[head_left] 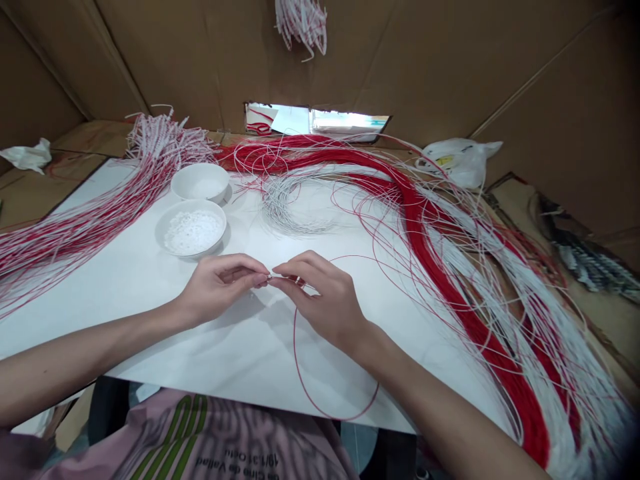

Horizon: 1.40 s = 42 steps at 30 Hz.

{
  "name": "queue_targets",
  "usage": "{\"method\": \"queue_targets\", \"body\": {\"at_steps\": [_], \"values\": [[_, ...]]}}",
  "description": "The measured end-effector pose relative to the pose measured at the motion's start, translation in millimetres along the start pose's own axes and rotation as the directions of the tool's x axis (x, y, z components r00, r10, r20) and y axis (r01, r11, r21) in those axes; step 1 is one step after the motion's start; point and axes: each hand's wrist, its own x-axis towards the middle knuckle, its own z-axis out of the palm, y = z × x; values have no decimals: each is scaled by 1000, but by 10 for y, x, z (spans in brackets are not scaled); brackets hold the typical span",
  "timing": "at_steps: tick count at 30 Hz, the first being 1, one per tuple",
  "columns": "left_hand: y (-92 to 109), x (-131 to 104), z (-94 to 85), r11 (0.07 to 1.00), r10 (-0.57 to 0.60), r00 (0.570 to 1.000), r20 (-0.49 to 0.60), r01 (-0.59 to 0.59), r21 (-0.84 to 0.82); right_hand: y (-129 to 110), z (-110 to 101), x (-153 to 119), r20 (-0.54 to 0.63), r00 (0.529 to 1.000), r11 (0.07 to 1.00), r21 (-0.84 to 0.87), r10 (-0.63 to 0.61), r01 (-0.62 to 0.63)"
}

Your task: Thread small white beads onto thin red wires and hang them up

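Note:
Over the middle of the white table, my left hand (225, 283) and my right hand (325, 293) meet almost fingertip to fingertip. Thumb and forefinger of my left hand are pinched on the end of a thin red cord, with a tiny pale piece showing at the tips, too small to make out. My right hand also pinches the cord close by, and short white strands show between its fingers. From there the red cord (296, 347) hangs in a wide loop by the table's front edge. Left of the hands stands a white bowl (191, 252) of small white beads (194, 230).
Behind it is a second white bowl (200, 181). A bundle of red and white cords (115, 207) lies left; a long red hank (420, 233) and loose white cords (475, 280) curve down the right. A grey-white coil (285, 207) lies mid-table. Cardboard walls (425, 60) surround the table.

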Motion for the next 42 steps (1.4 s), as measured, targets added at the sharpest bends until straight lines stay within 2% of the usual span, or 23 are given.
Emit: {"method": "queue_targets", "body": {"at_steps": [5, 8, 11, 15, 19, 23, 32, 38, 42], "values": [[-9, -29, 30, 979, 122, 993, -9, -118, 166, -25, 15, -8, 35, 999, 1000, 31, -2, 1], [-9, -22, 17, 969, 142, 988, -65, -126, 215, -6, -26, 18, 63, 993, 994, -45, 100, -98], [-24, 2, -4, 974, 123, 983, -139, -93, 207, 86, -70, 41, 15, 974, 962, -158, 226, -221], [-51, 35, -11, 977, 101, 981, -163, -67, 202, 169, -79, 45, 15, 937, 935, -74, 348, -346], [-64, 49, 16, 969, 107, 986, -127, -75, 236, 51, -34, 38, 66, 950, 950, 41, 305, -308], [-68, 53, 52, 952, 143, 988, -54, -122, 282, -56, 4, 28, 97, 951, 952, 52, 294, -300], [-66, 110, 68, 911, 165, 986, 7, -155, 382, 2, -4, 24, 130, 949, 956, 20, 288, -293], [-103, 138, 16, 785, 209, 976, 62, -205, 584, 64, -14, 16, 104, 937, 942, -79, 334, -327], [-113, 126, 16, 709, 192, 976, 100, -208, 674, 99, -3, 4, 103, 937, 939, -124, 333, -320]]}}
